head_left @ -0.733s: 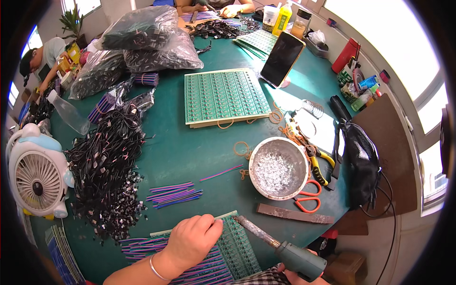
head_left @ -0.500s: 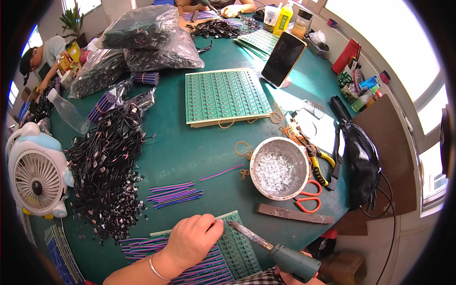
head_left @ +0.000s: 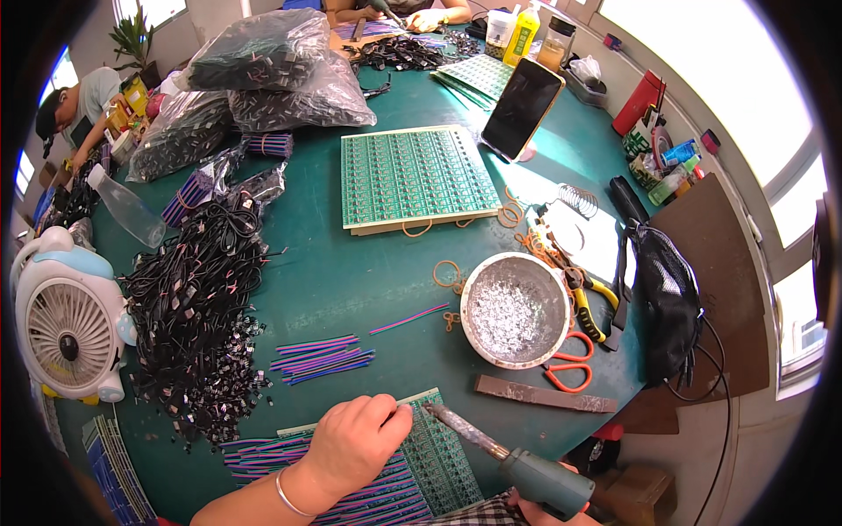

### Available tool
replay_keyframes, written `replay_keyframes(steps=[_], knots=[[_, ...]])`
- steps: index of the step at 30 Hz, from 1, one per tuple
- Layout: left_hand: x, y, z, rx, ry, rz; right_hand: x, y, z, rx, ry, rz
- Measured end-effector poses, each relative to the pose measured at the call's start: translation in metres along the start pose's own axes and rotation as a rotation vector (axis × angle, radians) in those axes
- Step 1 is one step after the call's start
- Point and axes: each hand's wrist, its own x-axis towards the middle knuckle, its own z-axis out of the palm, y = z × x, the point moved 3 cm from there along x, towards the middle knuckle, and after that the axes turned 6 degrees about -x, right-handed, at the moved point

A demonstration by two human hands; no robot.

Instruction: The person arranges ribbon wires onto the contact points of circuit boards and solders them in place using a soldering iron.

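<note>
My left hand (head_left: 358, 443) is closed in a pinch over the upper edge of a green circuit board panel (head_left: 438, 460). What its fingertips hold is hidden behind them. Rows of purple, blue and pink wires (head_left: 377, 500) lie across the board's left part, under my wrist. In my right hand (head_left: 526, 510), mostly cut off by the lower edge, is a green gun-shaped soldering iron (head_left: 544, 482). Its long metal barrel points up and left, and the tip is just right of my left fingertips, over the board's top edge. Loose wires (head_left: 324, 359) lie beyond my left hand.
A round bowl with silvery bits (head_left: 513, 311) stands right of centre, near scissors (head_left: 574, 361), pliers (head_left: 592, 307) and a brown bar (head_left: 544, 394). Stacked boards (head_left: 421, 175) and a phone (head_left: 524, 110) are farther back. Black cables (head_left: 202, 307) and a fan (head_left: 70, 324) fill the left.
The soldering iron has shifted slightly to the right, its tip a little farther from my left fingertips. My left hand has stayed in place.
</note>
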Motion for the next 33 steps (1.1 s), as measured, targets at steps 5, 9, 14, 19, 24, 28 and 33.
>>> replay_keyframes(steps=[5, 9, 14, 19, 24, 28, 33], knots=[[0.0, 0.001, 0.0, 0.008, 0.002, -0.004, -0.004, 0.007, 0.0, 0.153, 0.036, 0.122], [0.001, 0.001, 0.002, 0.011, 0.019, 0.018, 0.002, -0.004, -0.002, 0.067, 0.018, -0.004], [-0.001, 0.002, 0.003, 0.035, 0.031, 0.033, 0.004, -0.009, 0.0, 0.115, 0.075, -0.007], [-0.001, 0.002, 0.004, 0.031, 0.043, 0.042, 0.006, -0.01, 0.0, 0.114, 0.0, 0.082], [-0.001, 0.001, 0.004, 0.033, 0.046, 0.039, 0.007, -0.01, 0.002, 0.085, 0.003, 0.07], [0.0, 0.003, 0.002, 0.035, 0.019, 0.007, 0.006, -0.01, 0.001, 0.073, 0.011, 0.064], [0.0, 0.003, 0.002, 0.049, 0.016, 0.007, 0.008, -0.013, -0.001, 0.06, 0.077, 0.05]])
